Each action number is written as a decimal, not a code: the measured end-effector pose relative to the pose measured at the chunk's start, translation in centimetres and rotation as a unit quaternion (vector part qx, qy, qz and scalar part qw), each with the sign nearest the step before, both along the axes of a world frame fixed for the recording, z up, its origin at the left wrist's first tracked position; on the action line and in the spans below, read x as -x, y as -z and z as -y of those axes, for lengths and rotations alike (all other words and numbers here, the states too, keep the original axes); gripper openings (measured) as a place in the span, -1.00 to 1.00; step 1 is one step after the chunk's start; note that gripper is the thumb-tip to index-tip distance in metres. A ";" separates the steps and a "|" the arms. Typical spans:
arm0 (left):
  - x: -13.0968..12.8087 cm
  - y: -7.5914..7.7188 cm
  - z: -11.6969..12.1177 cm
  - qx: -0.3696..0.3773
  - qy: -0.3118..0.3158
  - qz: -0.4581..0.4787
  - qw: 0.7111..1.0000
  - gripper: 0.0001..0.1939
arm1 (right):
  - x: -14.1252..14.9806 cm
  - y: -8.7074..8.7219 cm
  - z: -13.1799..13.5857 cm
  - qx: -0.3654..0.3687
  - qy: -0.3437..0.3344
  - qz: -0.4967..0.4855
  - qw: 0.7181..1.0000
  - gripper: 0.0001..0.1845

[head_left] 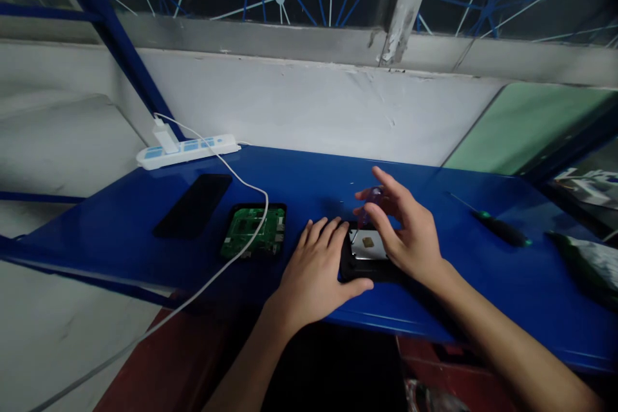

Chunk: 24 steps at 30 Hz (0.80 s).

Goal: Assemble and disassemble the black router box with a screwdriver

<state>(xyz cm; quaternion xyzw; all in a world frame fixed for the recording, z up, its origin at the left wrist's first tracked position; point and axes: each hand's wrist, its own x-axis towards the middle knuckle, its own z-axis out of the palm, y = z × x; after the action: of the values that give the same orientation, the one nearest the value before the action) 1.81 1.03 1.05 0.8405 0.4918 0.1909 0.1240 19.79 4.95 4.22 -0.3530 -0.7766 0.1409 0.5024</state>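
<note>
A small black device case [360, 264] with a silver plate inside lies on the blue table [299, 180] near its front edge. My left hand [316, 273] rests flat against the case's left side, fingers together and thumb along its front. My right hand [403, 228] hovers over the case's right part, fingers curled around a small purple tool [373, 196] that I cannot make out clearly.
A green circuit board [253, 230] in a black shell lies left of the case, a white cable [232, 174] across it. A black phone [194, 205], a white power strip [186, 149], a green-tipped screwdriver [497, 225] and a bag [586, 257] at right.
</note>
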 end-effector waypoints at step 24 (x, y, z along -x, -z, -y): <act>-0.5 0.0 0.2 -0.022 -0.013 0.009 1.000 -0.11 | 1.1 -0.1 0.0 -0.049 0.051 0.032 0.997 -0.69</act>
<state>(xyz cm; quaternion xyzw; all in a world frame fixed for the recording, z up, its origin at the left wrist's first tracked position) 2.27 0.86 1.08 0.8346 0.4976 0.2108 0.1070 18.65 4.99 4.30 -0.3709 -0.7792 0.0655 0.5010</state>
